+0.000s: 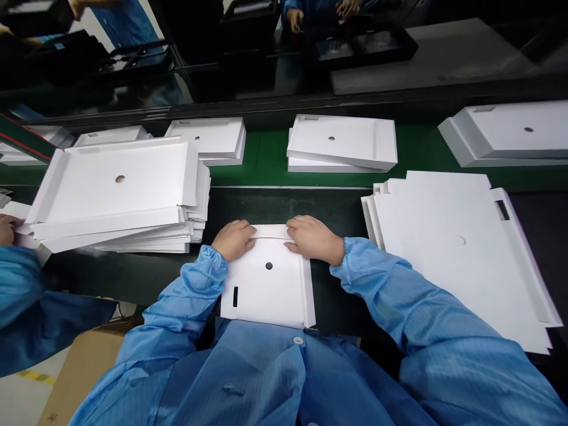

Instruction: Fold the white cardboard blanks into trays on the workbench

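Note:
A white cardboard box blank (270,290) lies in front of me against my body, with a round hole near its middle and a dark slot at lower left. My left hand (235,239) is closed on the left end of its far flap, and my right hand (313,238) grips the right end. Between my hands the flap (270,232) stands partly folded along a crease. The right long edge of the blank is also folded up. What my fingertips do beneath the flap is hidden.
To the left rises a stack of partly folded white trays (133,201), with a co-worker's hand (7,229) beside it. A pile of flat blanks (444,254) lies to the right. Folded white trays (341,142) sit on the green belt (266,151) ahead. Other people's hands (295,21) show beyond.

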`<state>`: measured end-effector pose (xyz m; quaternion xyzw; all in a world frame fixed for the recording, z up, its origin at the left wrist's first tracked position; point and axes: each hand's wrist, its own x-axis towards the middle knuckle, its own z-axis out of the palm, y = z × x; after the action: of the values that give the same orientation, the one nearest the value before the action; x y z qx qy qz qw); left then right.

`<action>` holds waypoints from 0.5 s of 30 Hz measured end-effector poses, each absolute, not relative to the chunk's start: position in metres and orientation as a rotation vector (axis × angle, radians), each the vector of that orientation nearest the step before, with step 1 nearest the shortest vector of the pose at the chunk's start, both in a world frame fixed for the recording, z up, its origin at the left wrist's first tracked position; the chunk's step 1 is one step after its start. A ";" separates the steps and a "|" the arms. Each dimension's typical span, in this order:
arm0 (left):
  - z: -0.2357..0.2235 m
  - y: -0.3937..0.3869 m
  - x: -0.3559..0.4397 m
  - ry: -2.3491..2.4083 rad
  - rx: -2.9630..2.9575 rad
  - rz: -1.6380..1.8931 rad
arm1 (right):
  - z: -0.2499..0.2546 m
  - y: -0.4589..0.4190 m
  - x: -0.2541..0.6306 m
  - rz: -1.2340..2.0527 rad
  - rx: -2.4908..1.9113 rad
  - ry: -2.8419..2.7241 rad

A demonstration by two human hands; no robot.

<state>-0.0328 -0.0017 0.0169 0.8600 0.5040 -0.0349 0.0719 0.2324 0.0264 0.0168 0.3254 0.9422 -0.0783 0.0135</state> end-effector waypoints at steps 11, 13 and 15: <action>0.020 0.004 -0.009 1.364 2.742 -0.263 | 0.004 0.030 0.212 -0.181 1.009 2.953; 0.018 0.005 -0.008 1.359 2.740 -0.230 | 0.002 0.031 0.212 -0.195 1.000 2.950; 0.016 0.006 -0.007 1.374 2.740 -0.201 | 0.001 0.032 0.213 -0.204 0.994 2.943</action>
<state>-0.0073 0.0060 0.0156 0.8914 0.4471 -0.0655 0.0348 0.2127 0.0322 0.0015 0.3192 0.9453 -0.0657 0.0144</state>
